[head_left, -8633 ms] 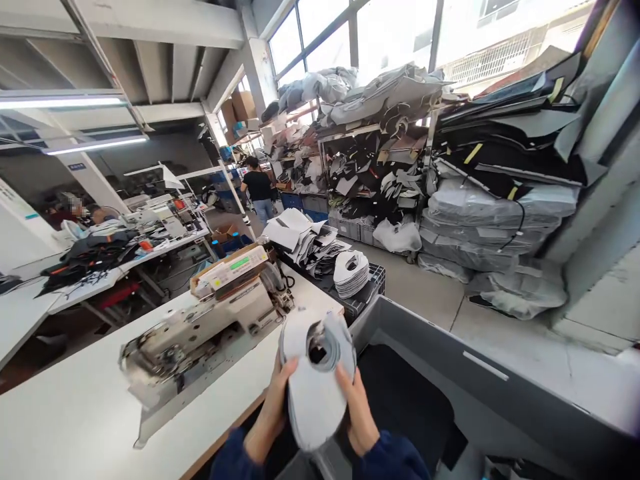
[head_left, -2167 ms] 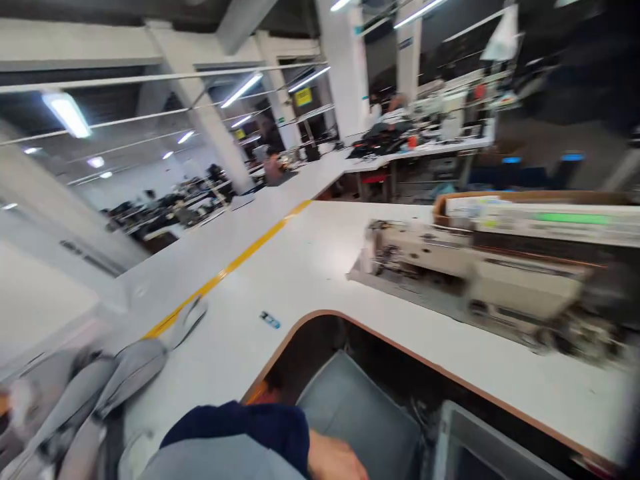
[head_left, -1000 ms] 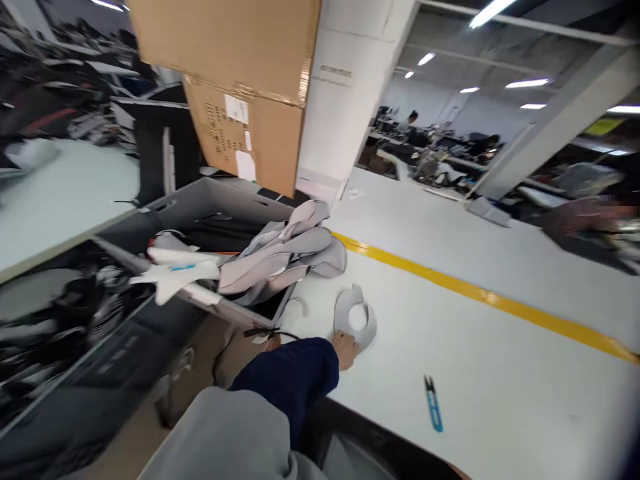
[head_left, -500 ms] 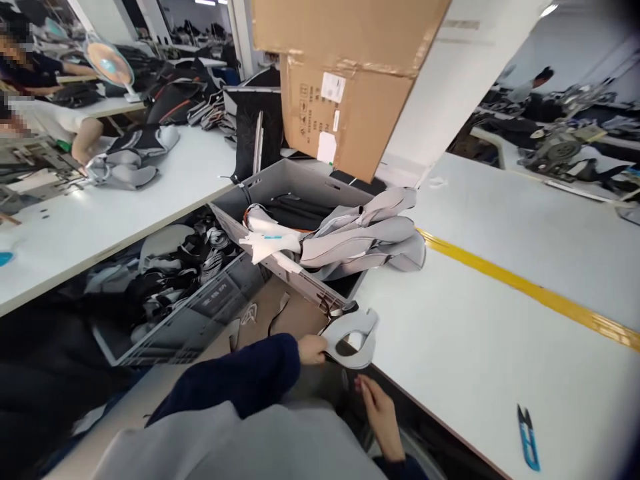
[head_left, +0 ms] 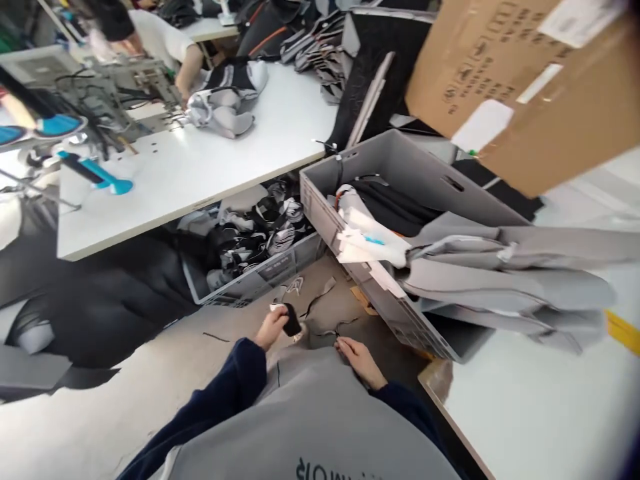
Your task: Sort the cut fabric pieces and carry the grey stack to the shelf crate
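My left hand (head_left: 270,328) is closed around a small dark piece with a pale edge (head_left: 290,321), low over the concrete floor; what the piece is cannot be told. My right hand (head_left: 358,358) holds nothing. Its fingers are spread at the edge of my grey-clad lap, close to thin dark scrap strips (head_left: 327,329) on the floor. A grey plastic crate (head_left: 395,163) stands just right of both hands, with grey fabric panels (head_left: 505,280) draped over its near rim and white folded pieces (head_left: 370,243) on its edge.
A second crate (head_left: 260,277) with black and white cut pieces sits under a white table (head_left: 200,163), where another person works at a sewing machine. A cardboard box (head_left: 530,80) hangs over at upper right. A white tabletop (head_left: 540,413) lies at lower right.
The view swung left and down from the white table to the floor by the crates. My left hand carried a grey ring-shaped piece off the table edge; now it grips something small and dark.
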The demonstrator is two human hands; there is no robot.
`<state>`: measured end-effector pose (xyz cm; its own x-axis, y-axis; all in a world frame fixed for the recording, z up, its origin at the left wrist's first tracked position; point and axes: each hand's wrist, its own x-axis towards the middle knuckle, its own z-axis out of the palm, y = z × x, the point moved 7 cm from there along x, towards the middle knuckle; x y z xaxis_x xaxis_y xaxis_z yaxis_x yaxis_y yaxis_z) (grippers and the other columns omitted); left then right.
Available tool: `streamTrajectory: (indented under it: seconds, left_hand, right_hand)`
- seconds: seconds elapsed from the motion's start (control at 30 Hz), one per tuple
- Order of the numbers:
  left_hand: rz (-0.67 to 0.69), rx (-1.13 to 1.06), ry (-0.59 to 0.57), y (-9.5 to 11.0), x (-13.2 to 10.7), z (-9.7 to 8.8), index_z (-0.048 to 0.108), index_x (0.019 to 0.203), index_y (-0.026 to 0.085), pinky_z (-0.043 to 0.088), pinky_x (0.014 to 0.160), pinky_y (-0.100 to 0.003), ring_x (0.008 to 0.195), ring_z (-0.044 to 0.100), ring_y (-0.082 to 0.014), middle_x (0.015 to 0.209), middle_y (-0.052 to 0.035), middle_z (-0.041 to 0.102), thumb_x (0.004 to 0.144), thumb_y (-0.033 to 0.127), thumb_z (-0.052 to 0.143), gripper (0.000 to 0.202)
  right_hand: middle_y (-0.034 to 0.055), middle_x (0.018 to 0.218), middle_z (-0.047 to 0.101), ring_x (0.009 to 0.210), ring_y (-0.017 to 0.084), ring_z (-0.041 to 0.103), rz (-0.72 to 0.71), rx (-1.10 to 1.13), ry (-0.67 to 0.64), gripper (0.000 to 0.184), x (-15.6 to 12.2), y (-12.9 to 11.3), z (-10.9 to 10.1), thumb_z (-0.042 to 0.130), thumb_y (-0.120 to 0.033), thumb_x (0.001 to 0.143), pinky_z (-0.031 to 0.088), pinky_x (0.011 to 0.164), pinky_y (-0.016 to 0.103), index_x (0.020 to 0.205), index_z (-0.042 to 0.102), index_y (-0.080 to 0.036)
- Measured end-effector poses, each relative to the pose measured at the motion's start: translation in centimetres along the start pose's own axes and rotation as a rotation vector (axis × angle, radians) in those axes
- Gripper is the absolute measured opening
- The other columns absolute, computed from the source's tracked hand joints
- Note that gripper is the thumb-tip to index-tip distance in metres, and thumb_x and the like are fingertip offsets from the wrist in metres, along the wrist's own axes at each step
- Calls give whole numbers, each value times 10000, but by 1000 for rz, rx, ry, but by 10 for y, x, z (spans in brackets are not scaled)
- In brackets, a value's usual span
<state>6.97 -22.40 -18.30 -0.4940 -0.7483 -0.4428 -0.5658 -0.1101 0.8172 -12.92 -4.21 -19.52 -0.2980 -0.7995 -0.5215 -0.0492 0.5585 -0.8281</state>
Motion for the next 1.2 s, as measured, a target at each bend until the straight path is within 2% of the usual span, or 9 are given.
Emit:
streamTrajectory:
  seconds: [0.17, 0.3, 0.4, 0.53, 0.63, 0.73, 0.87, 1.03, 1.2]
  left_hand:
    - [207, -104, -174, 53, 6, 38, 533, 725, 183, 410, 721, -237, 720, 475, -123, 820, -1, 534, 654, 147, 517, 81]
    - [277, -115, -249, 67, 11, 31, 539, 689, 175, 414, 694, -254, 669, 446, -116, 838, -15, 531, 643, 113, 543, 77]
    - [188, -183, -178, 61, 16, 9, 563, 734, 170, 425, 667, -272, 662, 476, -137, 746, -4, 529, 672, 191, 616, 84]
    - [-36, -901, -114, 45, 24, -7, 588, 975, 170, 465, 702, -284, 788, 560, -166, 866, -33, 585, 775, 392, 603, 300]
    - [-150, -1237, 86, 27, 33, -21, 599, 898, 143, 449, 682, -254, 726, 550, -130, 824, -34, 593, 705, 412, 696, 345]
    - [-194, -1321, 237, 15, 42, -34, 620, 877, 124, 427, 664, -247, 689, 547, -123, 794, -43, 614, 598, 353, 772, 392]
    - [-264, -1311, 377, 6, 56, -46, 618, 874, 132, 414, 634, -264, 682, 547, -141, 813, -56, 624, 566, 360, 764, 411]
    - [-402, -1232, 573, -6, 68, -42, 555, 753, 169, 345, 580, -211, 669, 483, -104, 729, 13, 543, 579, 364, 787, 350]
    - [-496, -1386, 350, 0, 89, -11, 584, 831, 152, 401, 583, -243, 660, 523, -118, 778, -21, 565, 641, 606, 705, 507]
  right_hand:
    - [50, 833, 694, 735, 192, 649, 196, 399, -232, 557, 56, -59, 63, 530, -689, 762, 492, 622, 300, 988, 626, -189]
    - [16, 747, 671, 680, 176, 611, 181, 510, -207, 409, 87, -96, 77, 667, -563, 724, 475, 603, 278, 848, 615, -176]
    - [55, 891, 702, 832, 234, 639, 127, 342, -143, 420, 111, -109, 79, 673, -527, 717, 500, 701, 314, 924, 632, -164]
    - [99, 1019, 696, 1007, 289, 618, -50, -1, -105, 456, 138, -132, 87, 659, -498, 704, 469, 903, 388, 1011, 629, -162]
    - [111, 1164, 655, 1143, 303, 565, -153, -133, -243, 510, 147, -154, 106, 701, -426, 653, 405, 1021, 424, 1093, 618, -184]
    - [86, 1224, 628, 1171, 270, 551, -161, -75, -368, 565, 155, -170, 120, 713, -385, 650, 423, 1011, 415, 1173, 586, -216]
    - [68, 906, 712, 883, 259, 656, -2, -21, -467, 418, 179, -169, 127, 720, -412, 647, 523, 793, 391, 982, 655, -171]
    - [61, 840, 709, 813, 252, 646, -109, -173, -397, 333, 217, -178, 113, 700, -401, 655, 509, 774, 369, 884, 645, -165]
    - [67, 997, 700, 892, 243, 657, -108, -144, -428, 338, 237, -181, 108, 622, -403, 746, 522, 790, 349, 1019, 611, -203]
